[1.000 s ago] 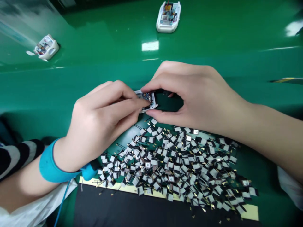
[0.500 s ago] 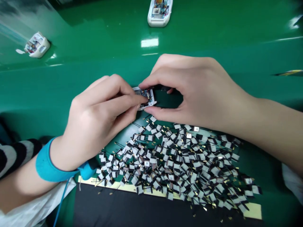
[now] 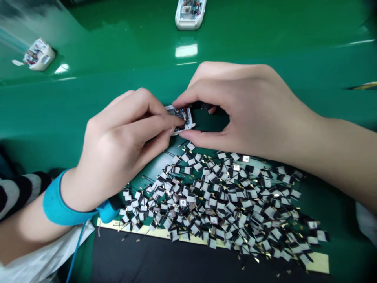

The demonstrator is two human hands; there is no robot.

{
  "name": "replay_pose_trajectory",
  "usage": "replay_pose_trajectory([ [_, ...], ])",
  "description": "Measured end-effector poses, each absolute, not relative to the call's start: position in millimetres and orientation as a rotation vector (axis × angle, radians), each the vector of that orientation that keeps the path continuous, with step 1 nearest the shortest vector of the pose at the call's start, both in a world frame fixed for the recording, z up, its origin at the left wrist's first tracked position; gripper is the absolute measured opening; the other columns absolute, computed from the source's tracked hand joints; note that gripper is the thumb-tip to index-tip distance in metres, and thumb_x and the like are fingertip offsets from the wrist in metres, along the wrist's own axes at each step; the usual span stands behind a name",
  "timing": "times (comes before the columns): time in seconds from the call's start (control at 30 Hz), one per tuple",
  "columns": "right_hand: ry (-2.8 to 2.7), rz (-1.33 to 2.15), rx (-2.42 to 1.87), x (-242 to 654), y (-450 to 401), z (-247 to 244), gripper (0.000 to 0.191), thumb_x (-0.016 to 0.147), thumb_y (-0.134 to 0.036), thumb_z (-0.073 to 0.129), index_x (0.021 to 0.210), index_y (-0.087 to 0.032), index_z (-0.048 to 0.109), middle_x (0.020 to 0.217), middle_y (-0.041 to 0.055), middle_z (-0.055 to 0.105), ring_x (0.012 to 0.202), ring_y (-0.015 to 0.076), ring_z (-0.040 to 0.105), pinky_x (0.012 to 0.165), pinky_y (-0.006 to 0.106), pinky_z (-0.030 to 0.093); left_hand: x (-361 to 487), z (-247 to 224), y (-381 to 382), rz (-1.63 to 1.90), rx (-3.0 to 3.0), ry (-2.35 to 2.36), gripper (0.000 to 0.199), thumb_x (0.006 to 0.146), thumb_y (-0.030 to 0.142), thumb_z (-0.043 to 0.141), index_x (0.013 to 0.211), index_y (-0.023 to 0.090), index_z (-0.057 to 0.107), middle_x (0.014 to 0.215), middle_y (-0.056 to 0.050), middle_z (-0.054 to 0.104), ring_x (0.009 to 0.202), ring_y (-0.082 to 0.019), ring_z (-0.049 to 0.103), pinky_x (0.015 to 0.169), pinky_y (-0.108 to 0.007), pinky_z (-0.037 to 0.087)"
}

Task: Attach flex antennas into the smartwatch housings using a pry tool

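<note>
Glossy green worktop [image 3: 118, 51] fills the view. Two other white units sit well apart from the hands: one at the far edge of the view [image 3: 190, 15], one toward the far-left corner [image 3: 39, 55]. Along the near edge lies a black mat [image 3: 176, 255], w/ a pale yellow strip [image 3: 165, 232] on its far side. A big heap of small b/w patches [image 3: 220, 204], w/ gold tabs and thin black leads, spreads across the strip and onto the worktop. Near-left corner: striped sleeve [image 3: 17, 192] and white cloth [image 3: 38, 251]. The left wrist wears a blue strap [image 3: 55, 204], its blue cord [image 3: 77, 247] running toward the near edge.

Mid-worktop, just past the heap's far side, is the white unit [image 3: 179, 118], its small circuit board facing up. L hand [image 3: 123, 141] comes in from the left, fingers curled, tips pressed on the unit's top in a pinch. R hand [image 3: 244, 106] arches in from the right, index over and thumb under, pinching the unit's right end. Both touch it; L fingertips reach further over. Long axis runs approx. left-right, dipping slightly rightward; partly hidden, so which way its front end points can't be told.
</note>
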State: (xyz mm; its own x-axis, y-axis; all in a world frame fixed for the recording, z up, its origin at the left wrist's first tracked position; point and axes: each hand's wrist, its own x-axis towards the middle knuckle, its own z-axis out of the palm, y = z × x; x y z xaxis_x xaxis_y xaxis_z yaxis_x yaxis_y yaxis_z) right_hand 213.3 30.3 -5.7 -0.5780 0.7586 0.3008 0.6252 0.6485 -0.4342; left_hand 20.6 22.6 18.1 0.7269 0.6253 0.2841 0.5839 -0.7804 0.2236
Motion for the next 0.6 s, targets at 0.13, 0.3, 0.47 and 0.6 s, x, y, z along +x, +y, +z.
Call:
replay_pose_trajectory([
  [0.13, -2.360, 0.444, -1.064, 218, 31, -2, 0.021, 0.087, -0.026, 0.041, 0.100, -0.015, 0.052, 0.096, 0.0011, 0.055, 0.085, 0.0098, 0.052, 0.075, 0.022, 0.043, 20, 17, 24, 0.550, 2.829, 0.937, 0.013, 0.080, 0.018, 0.055, 0.090, 0.015, 0.063, 0.080, -0.003, 0.056, 0.074, -0.012, 0.052, 0.066, -0.024, 0.042],
  [0.3, -2.259, 0.467, -1.042, 229, 28, 2, 0.031, 0.091, -0.022, 0.030, 0.108, -0.008, 0.053, 0.101, 0.0079, 0.051, 0.099, 0.0114, 0.045, 0.089, 0.027, 0.037, 21, 16, 24, 0.549, 2.803, 0.984, 0.014, 0.083, 0.022, 0.051, 0.089, 0.016, 0.063, 0.079, -0.002, 0.056, 0.073, -0.012, 0.052, 0.064, -0.024, 0.043],
  [0.47, -2.237, 0.297, -1.316, 238, 20, 5, 0.032, 0.087, -0.039, 0.040, 0.112, -0.026, 0.056, 0.090, 0.0033, 0.056, 0.090, 0.0155, 0.051, 0.079, 0.030, 0.041, 22, 17, 23, 0.532, 2.815, 0.985, 0.013, 0.083, 0.021, 0.051, 0.085, 0.016, 0.062, 0.080, -0.003, 0.056, 0.072, -0.012, 0.051, 0.062, -0.025, 0.042],
  [0.6, -2.014, 0.555, -1.319, 235, 15, 11, 0.030, 0.082, -0.042, 0.050, 0.107, -0.027, 0.058, 0.094, -0.0027, 0.062, 0.084, 0.0097, 0.058, 0.073, 0.021, 0.049, 22, 16, 25, 0.551, 2.828, 0.969, 0.014, 0.084, 0.021, 0.050, 0.085, 0.015, 0.062, 0.078, -0.003, 0.055, 0.071, -0.012, 0.052, 0.061, -0.025, 0.042],
])
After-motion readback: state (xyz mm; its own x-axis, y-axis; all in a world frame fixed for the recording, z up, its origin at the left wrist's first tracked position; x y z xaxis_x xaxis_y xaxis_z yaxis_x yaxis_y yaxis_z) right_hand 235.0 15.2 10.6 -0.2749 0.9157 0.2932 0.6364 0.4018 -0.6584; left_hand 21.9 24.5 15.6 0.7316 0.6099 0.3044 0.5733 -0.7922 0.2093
